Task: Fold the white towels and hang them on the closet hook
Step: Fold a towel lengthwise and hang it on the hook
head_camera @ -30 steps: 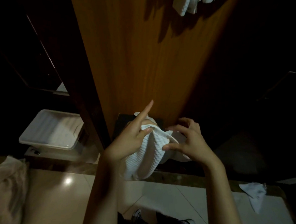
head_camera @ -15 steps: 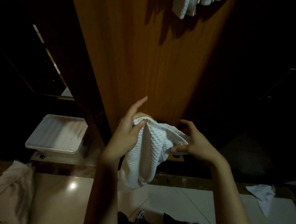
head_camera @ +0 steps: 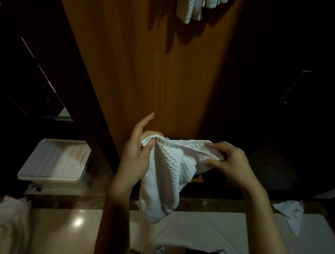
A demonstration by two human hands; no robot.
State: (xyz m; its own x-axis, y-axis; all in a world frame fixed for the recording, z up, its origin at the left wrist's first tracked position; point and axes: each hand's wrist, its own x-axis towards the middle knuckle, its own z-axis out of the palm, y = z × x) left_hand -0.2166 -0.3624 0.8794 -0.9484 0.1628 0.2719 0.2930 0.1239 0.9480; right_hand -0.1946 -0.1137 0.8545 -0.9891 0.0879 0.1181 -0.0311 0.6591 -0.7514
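Since a second earlier, both hands had drawn apart, stretching the white towel (head_camera: 169, 175) wider. At center, left hand (head_camera: 137, 153) pinched its top edge, index finger straight; right hand (head_camera: 228, 162) gripped the opposite end at 3 o'clock. Hung towels (head_camera: 197, 3) showed at 12, against the wooden closet panel (head_camera: 150, 69); a plastic bin (head_camera: 54, 162) at 9.

Left hand (head_camera: 137, 153) pinching, forefinger straight; right hand (head_camera: 228, 162) pinching.

White waffle-weave cloth, matt and bumpy, for the towel (head_camera: 165, 177). Same weave on the hanging towels (head_camera: 199, 2). Warm wood grain, smooth satin, on the closet door (head_camera: 150, 69). Glossy tile on the floor (head_camera: 71, 229). Translucent plastic for the bin (head_camera: 54, 164).
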